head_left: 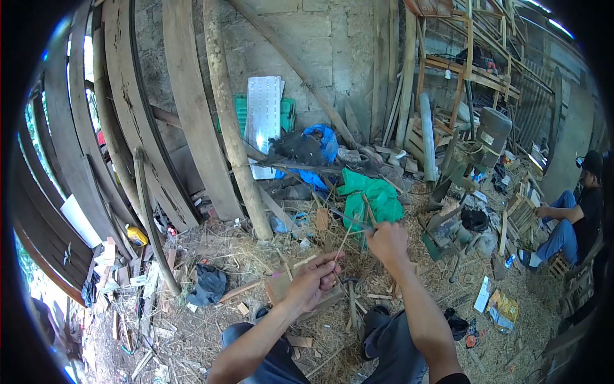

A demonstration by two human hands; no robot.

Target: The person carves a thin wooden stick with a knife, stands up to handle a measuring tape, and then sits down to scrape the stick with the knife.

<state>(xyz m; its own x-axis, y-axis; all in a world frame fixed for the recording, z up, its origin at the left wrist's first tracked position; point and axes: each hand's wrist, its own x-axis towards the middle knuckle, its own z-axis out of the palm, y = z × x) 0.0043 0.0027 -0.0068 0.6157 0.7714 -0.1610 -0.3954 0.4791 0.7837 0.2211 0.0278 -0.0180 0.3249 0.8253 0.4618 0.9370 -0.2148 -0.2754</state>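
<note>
My left hand is closed around a thin pale strip that slants up and to the right from its fingers. To the right and a little higher, my right hand is wrapped round a handle, mostly hidden by the fingers. A narrow metal blade sticks out to the left of that hand, near the strip's upper end. Whether blade and strip touch, I cannot tell. Beneath my left hand is a wooden block, between my knees.
Beyond my hands lies a green plastic sheet. A wooden pole stands ahead on the left. At the right, a person sits near a wooden frame. A machine stands at right. Wood scraps and shavings cover the ground.
</note>
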